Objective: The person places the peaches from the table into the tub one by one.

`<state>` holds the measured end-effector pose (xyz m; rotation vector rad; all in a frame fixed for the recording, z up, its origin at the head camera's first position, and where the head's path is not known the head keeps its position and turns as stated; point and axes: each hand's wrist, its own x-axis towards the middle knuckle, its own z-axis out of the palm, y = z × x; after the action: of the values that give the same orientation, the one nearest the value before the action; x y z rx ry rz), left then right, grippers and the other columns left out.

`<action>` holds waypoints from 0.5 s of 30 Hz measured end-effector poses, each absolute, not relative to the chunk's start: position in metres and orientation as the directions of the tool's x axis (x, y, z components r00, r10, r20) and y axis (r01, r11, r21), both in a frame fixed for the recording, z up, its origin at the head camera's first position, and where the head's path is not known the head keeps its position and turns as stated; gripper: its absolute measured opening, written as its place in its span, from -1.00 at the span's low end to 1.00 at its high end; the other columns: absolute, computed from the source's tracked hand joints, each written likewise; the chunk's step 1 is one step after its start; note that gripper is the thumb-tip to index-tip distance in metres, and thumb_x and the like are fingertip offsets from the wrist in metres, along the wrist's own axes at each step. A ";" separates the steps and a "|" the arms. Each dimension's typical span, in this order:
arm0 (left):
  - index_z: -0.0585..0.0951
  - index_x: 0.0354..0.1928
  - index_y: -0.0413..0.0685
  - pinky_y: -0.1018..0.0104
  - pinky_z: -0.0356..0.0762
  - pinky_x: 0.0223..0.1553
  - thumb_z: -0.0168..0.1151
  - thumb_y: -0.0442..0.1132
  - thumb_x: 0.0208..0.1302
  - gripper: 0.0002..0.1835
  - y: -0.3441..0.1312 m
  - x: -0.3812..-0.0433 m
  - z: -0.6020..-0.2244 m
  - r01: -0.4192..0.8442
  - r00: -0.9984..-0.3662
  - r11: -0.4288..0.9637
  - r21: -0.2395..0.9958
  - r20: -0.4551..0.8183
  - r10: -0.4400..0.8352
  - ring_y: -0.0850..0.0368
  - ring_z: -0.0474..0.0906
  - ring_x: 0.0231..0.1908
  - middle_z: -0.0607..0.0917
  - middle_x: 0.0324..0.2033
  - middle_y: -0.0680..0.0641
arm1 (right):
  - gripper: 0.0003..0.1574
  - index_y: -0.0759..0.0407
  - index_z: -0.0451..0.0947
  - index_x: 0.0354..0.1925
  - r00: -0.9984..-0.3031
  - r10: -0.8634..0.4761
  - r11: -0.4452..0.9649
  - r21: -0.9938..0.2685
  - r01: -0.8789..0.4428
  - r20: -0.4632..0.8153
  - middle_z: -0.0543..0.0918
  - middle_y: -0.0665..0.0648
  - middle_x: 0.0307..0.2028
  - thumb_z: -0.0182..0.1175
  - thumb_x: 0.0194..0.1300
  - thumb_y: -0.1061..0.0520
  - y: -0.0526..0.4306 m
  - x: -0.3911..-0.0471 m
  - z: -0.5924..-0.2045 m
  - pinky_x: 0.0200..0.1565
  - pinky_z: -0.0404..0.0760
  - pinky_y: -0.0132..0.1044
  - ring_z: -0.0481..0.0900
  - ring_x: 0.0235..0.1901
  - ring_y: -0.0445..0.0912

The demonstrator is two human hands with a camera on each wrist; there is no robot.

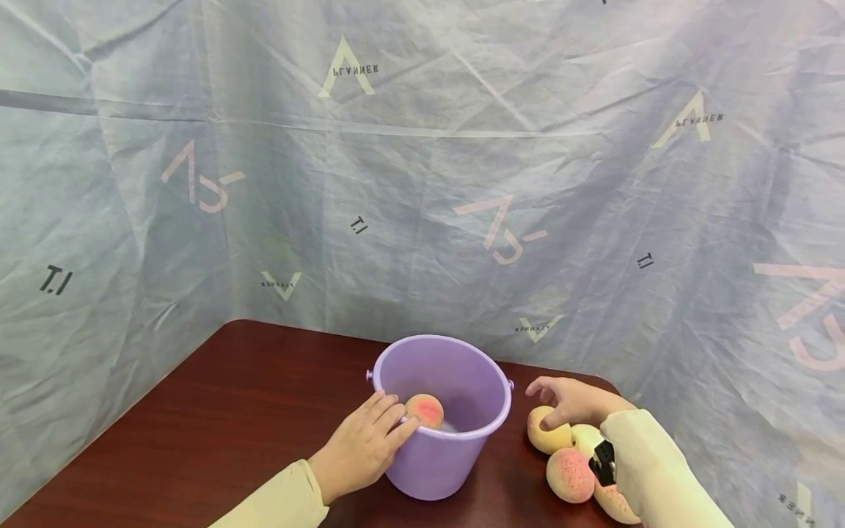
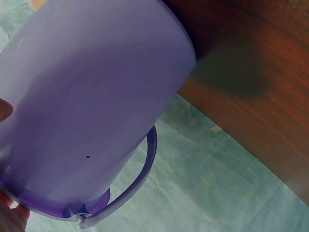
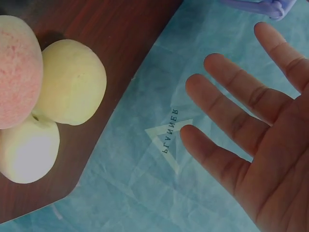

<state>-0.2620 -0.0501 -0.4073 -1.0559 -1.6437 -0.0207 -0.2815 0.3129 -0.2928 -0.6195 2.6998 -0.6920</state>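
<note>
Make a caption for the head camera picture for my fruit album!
Left hand holds a purple bucket with a peach inside; right hand hovers near more fruits on the table.

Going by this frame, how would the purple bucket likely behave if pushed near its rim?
The purple bucket would probably hold its shape: its smooth wall looks like moulded plastic. A high push might tip it, since it narrows toward its base. The left hand at its rim would likely steady it somewhat.
</note>
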 end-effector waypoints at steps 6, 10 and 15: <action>0.60 -0.07 -0.02 0.09 0.56 -0.03 -0.30 -0.30 0.34 -0.59 -0.049 -0.261 -0.405 0.664 0.019 0.593 -0.456 0.803 0.596 -0.01 0.57 -0.15 0.60 -0.25 -0.05 | -0.39 0.34 0.46 -0.01 -0.864 -0.476 0.804 -0.480 -0.351 -0.165 0.53 0.23 -0.19 0.36 -0.10 0.27 0.318 -0.282 -0.296 -0.15 0.54 -0.05 0.51 -0.15 0.07; 0.61 -0.09 -0.02 0.10 0.57 -0.05 -0.30 -0.27 0.39 -0.59 -0.048 -0.259 -0.402 0.692 0.013 0.578 -0.433 0.808 0.589 -0.01 0.58 -0.16 0.62 -0.27 -0.03 | -0.42 0.30 0.48 -0.03 -0.867 -0.469 0.821 -0.444 -0.359 -0.166 0.55 0.23 -0.18 0.37 -0.09 0.26 0.322 -0.281 -0.299 -0.11 0.54 0.02 0.53 -0.13 0.12; 0.62 -0.09 -0.02 0.10 0.56 -0.04 -0.26 -0.28 0.34 -0.61 -0.050 -0.258 -0.401 0.705 0.010 0.567 -0.427 0.805 0.594 -0.01 0.58 -0.15 0.62 -0.27 -0.03 | -0.45 0.30 0.49 -0.06 -0.856 -0.491 0.819 -0.421 -0.389 -0.163 0.57 0.32 -0.16 0.38 -0.09 0.25 0.325 -0.280 -0.304 -0.11 0.55 0.10 0.53 -0.09 0.27</action>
<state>-0.2582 -0.0497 -0.4011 -1.0999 -1.6683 -0.1221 -0.2799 0.3252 -0.3036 -0.6755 2.7387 -0.5513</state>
